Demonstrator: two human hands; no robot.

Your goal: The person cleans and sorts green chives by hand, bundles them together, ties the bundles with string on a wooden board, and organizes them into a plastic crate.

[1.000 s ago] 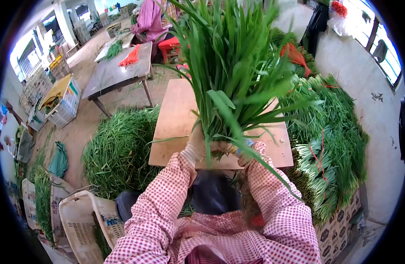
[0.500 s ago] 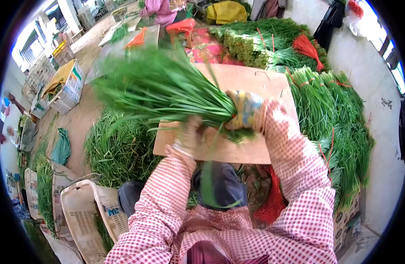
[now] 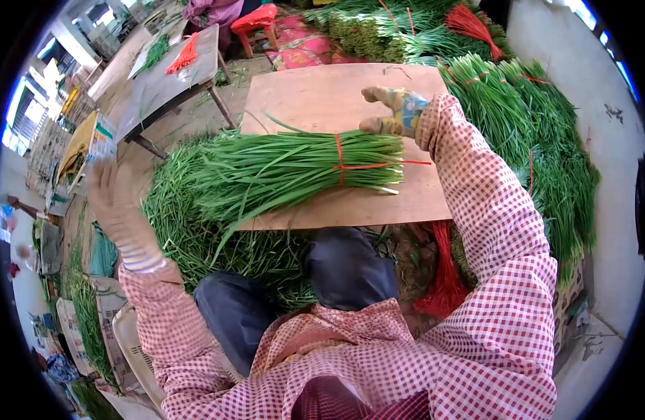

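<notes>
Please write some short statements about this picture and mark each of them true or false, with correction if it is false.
1. A red tie is wrapped around the bundle. True.
2. The left hand is gripping the bundle. False: it is raised, apart from the bundle.
3. A heap of loose greens lies beside the board. True.
4. The right hand is clenched into a fist. False: it is open.
5. The stool beyond the board is red. True.
</notes>
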